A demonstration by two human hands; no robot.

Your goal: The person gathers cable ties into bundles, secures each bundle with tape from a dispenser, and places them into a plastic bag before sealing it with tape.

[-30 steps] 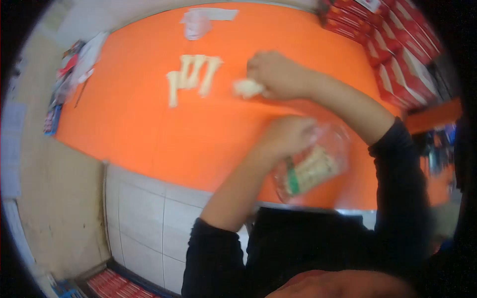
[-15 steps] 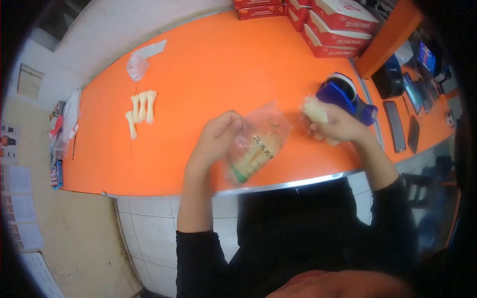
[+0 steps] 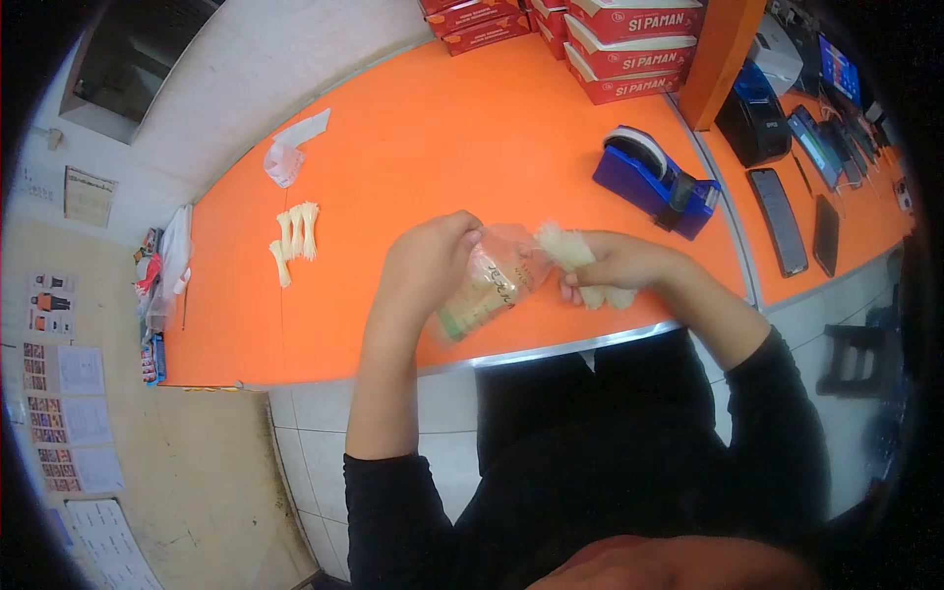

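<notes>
My left hand (image 3: 433, 258) pinches the edge of a clear plastic bag (image 3: 492, 278) with dark printing, a green band at its lower end and pale contents. Closed round several pale, stringy bundles (image 3: 568, 250) is my right hand (image 3: 621, 264), close to the bag's upper right side. The frayed end of one bundle points at the bag's edge; whether they touch I cannot tell. More pale bundles (image 3: 297, 231) lie side by side on the orange table (image 3: 433, 128) to the left.
A blue tape dispenser (image 3: 654, 182) stands right of centre. Red and white boxes (image 3: 634, 54) are stacked at the back. A crumpled clear bag (image 3: 283, 164) lies at the back left. Phones (image 3: 779, 221) and a black device (image 3: 755, 116) sit beyond the orange post (image 3: 721, 64).
My right hand has moved left with its bundles, up close to the bag. The camera view has shifted a little, and the bag is slightly lower and more to the left.
</notes>
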